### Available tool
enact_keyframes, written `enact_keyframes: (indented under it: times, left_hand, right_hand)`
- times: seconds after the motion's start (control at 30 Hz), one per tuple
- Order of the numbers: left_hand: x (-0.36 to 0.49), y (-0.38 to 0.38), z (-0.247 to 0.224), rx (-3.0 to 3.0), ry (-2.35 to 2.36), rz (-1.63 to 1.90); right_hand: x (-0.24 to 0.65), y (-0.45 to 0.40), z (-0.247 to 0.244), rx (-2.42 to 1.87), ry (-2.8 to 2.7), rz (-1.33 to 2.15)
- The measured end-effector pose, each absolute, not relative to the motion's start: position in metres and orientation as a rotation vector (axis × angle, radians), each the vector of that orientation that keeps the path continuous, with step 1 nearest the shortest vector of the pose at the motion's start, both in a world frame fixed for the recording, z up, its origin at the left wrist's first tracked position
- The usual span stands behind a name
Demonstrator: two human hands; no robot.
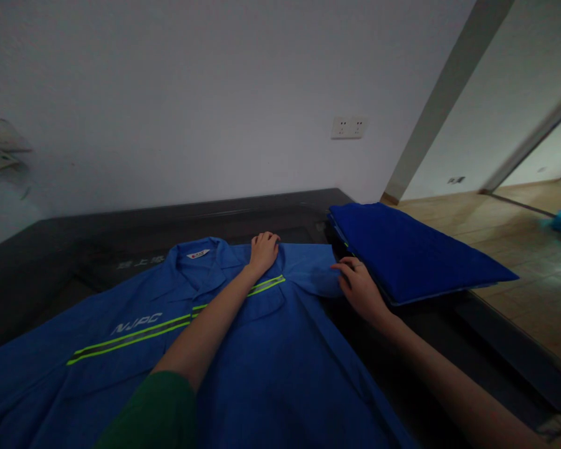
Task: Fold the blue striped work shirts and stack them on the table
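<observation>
Basically soft goods: blue work jacket (266, 374) lies spread front-up on the dark table (290, 223), collar (219, 254) at the far side. Left hand (264, 249) rests palm-down near the shoulder, fingers loosely bent, no pinch visible. Right hand (359, 287) is at the outer end of the sleeve (314, 267), fingers half open; can't tell if cloth is between them. Blue stack (416, 249) sits just beyond.

Handling, my read: light, limp, not fragile, creases easily, may slide if pulled one-sided. Collar and shoulder seams look stiffest, so best holds. Avoid gripping by the reflective strip (131, 340).
</observation>
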State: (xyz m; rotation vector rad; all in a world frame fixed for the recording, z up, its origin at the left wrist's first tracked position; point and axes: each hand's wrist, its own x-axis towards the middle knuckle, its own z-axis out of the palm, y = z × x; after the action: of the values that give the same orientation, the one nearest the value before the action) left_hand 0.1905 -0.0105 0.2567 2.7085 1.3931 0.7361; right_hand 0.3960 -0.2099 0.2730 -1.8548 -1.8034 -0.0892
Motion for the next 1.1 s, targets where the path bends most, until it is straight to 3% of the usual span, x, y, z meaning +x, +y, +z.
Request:
enact_keyframes:
  times: [0.23, 0.4, 0.53, 0.73, 1.1]
  left_hand:
    - [0.176, -0.047, 0.253, 2.729, 1.139, 0.368]
    - [0.117, -0.041, 0.271, 2.632, 1.161, 0.736]
    - [0.021, -0.017, 0.286, 2.427, 1.445, 1.045]
    - [-0.095, 0.009, 0.269, 2.082, 1.885, 1.025]
    - [-0.060, 0.065, 0.260, 2.280, 1.792, 0.885]
  right_hand:
    - [0.356, -0.206, 0.264, -1.765, -2.105, 0.141]
    - [0.347, -0.208, 0.272, -1.951, -2.202, 0.238]
    - [0.326, -0.190, 0.305, -1.826, -2.230, 0.202]
    - [0.255, -0.116, 0.334, -1.498, -2.299, 0.346]
    - [0.125, 0.028, 0.305, -1.825, -2.110, 0.170]
